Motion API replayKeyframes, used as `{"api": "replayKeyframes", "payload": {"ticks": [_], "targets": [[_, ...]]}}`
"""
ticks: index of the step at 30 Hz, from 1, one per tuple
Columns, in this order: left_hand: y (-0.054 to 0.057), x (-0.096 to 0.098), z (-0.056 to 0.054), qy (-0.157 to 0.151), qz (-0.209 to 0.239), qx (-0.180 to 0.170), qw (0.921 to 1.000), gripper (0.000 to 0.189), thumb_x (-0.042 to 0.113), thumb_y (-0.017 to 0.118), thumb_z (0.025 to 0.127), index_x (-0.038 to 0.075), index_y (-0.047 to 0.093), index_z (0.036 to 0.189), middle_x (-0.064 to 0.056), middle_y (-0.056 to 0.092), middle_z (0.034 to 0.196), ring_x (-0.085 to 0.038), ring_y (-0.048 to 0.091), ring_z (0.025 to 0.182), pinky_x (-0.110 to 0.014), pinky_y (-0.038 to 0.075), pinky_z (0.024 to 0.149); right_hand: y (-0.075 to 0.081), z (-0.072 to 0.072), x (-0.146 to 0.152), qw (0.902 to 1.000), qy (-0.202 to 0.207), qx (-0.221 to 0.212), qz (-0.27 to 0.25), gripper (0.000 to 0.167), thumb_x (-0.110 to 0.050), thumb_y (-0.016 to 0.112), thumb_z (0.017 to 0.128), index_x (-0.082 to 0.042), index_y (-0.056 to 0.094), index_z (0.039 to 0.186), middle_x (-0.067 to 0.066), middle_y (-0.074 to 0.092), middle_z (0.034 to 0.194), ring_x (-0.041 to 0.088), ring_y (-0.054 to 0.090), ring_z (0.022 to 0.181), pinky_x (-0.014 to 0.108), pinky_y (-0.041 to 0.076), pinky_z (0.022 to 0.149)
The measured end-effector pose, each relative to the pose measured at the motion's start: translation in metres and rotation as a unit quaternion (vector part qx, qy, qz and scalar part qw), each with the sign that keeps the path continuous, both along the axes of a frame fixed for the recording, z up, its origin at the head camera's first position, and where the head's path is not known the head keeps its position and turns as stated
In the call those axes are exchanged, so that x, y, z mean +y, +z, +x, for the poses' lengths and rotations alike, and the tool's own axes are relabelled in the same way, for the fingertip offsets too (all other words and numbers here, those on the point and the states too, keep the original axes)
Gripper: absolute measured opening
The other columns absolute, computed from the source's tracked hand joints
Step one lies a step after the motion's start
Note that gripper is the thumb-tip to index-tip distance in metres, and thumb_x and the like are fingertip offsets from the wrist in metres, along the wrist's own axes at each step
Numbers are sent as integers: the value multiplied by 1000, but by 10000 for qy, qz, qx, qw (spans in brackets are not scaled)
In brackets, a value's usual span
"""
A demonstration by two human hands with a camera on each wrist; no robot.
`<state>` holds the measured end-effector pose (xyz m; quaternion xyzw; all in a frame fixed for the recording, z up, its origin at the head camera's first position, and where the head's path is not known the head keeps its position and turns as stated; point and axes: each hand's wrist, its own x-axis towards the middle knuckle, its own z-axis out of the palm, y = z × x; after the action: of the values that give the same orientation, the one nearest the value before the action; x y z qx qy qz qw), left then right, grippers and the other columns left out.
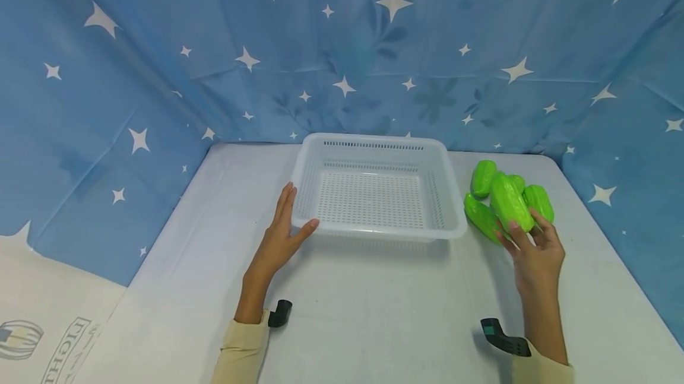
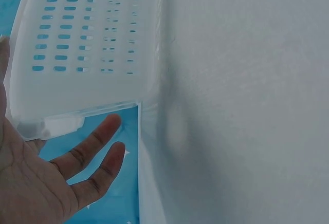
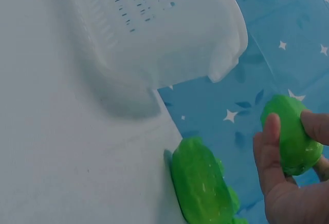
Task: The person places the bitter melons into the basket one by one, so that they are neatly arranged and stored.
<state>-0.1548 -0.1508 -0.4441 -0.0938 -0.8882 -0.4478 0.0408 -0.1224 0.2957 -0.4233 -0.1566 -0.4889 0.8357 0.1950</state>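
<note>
My right hand (image 1: 540, 256) grips a bright green, oblong, lumpy vegetable (image 1: 510, 201) between thumb and fingers. In the right wrist view the same vegetable (image 3: 292, 134) appears raised beside the others. Several similar green vegetables (image 1: 483, 218) lie around and under it at the right of the table. A white perforated plastic basket (image 1: 374, 231) stands at the table's middle back with nothing in it. At its front left corner is my left hand (image 1: 278, 241), thumb by the front rim and fingers straight along the left side. Two spread fingers (image 2: 97, 142) show in the left wrist view.
White cloth covers the table (image 1: 363, 301). Behind and at the sides hangs a blue curtain (image 1: 342, 45) with white stars. Black wrist mounts (image 1: 502, 336) sit on both forearms at the sleeve cuffs.
</note>
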Motion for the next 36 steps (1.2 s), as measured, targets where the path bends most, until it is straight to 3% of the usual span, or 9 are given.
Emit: {"api": "replayKeyframes", "payload": {"ticks": [5,12,18,21,25,31,33,36], "targets": [[0,0,0,-20,17,60,10000,92,59,57,92,28,2,158,15,-7,164,-24,8,153,-64,24,113,2,0,-3,9976,408,357,-427,63,13,62,88,-14,48,143,6,40,135,22,73,93,32,59,73],[0,0,1,-28,56,43,10000,92,58,57,92,26,3,158,12,-6,165,-26,8,153,-65,25,112,6,-4,-5,9948,327,357,-892,64,16,61,86,-15,51,141,5,35,139,19,66,104,30,59,77],[0,0,0,-30,32,78,10000,92,58,57,92,26,2,158,12,-6,165,-27,10,152,-66,25,112,7,-4,-4,9889,382,541,-1329,55,0,62,92,-15,50,143,0,31,140,21,60,110,33,59,81],[0,0,0,-20,28,52,10000,92,60,57,91,27,3,158,15,-6,164,-26,10,152,-66,26,111,8,-4,-5,9798,528,803,-1754,52,-8,59,95,-14,47,145,0,33,143,24,59,113,37,58,83],[0,-1,0,-15,-3,41,10000,92,61,56,91,27,3,158,17,-7,163,-25,10,152,-65,26,112,12,-5,-8,9667,813,1031,-2197,49,-4,56,97,-12,47,144,2,38,141,27,55,117,43,57,86],[-1,-2,-2,-27,16,53,10000,92,61,56,91,29,2,158,20,-9,162,-23,8,153,-64,25,113,23,-11,-21,9592,1520,1192,-2064,40,-4,52,99,-6,49,139,8,43,135,30,57,114,42,56,90],[-1,-2,-2,-28,43,42,10000,92,61,56,91,29,2,158,20,-9,162,-23,8,153,-64,25,114,27,-15,-25,9511,1845,1314,-2100,37,-5,49,100,-3,48,137,11,46,134,31,59,115,41,54,93],[-2,-1,-2,-39,65,58,10000,92,61,56,91,27,2,158,16,-7,164,-23,8,153,-64,25,114,32,-21,-31,9267,2423,1475,-2466,35,-5,43,102,-1,45,137,14,49,134,35,59,119,41,51,99]]}}
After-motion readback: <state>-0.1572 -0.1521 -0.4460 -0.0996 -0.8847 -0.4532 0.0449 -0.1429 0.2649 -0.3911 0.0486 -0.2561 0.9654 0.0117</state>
